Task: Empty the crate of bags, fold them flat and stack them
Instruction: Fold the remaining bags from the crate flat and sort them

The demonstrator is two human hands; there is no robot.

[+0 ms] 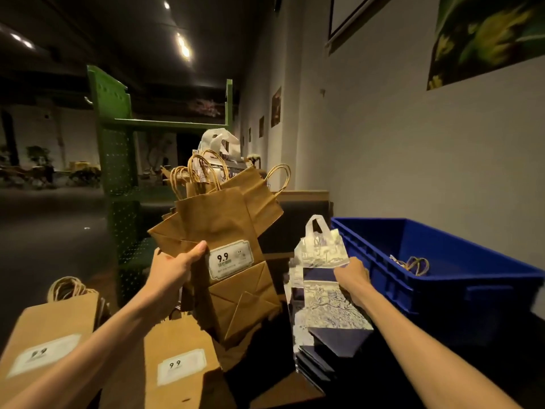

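Note:
My left hand (174,268) grips a fanned bundle of flat brown paper bags (233,231) with twisted handles and a "9.9" label, held up in the middle. My right hand (352,274) pinches a small white and blue printed bag (321,249) by its lower edge, above a stack of folded printed bags (327,323). The blue crate (442,255) stands at the right against the wall; inside it I see one bag with twine handles (413,264). More brown bags (177,361) lie flat at the lower left.
A green metal shelf rack (118,160) stands behind the bundle at the left. A dark box or seat with a wooden edge (303,202) sits between rack and crate. The grey wall (413,143) with pictures runs along the right.

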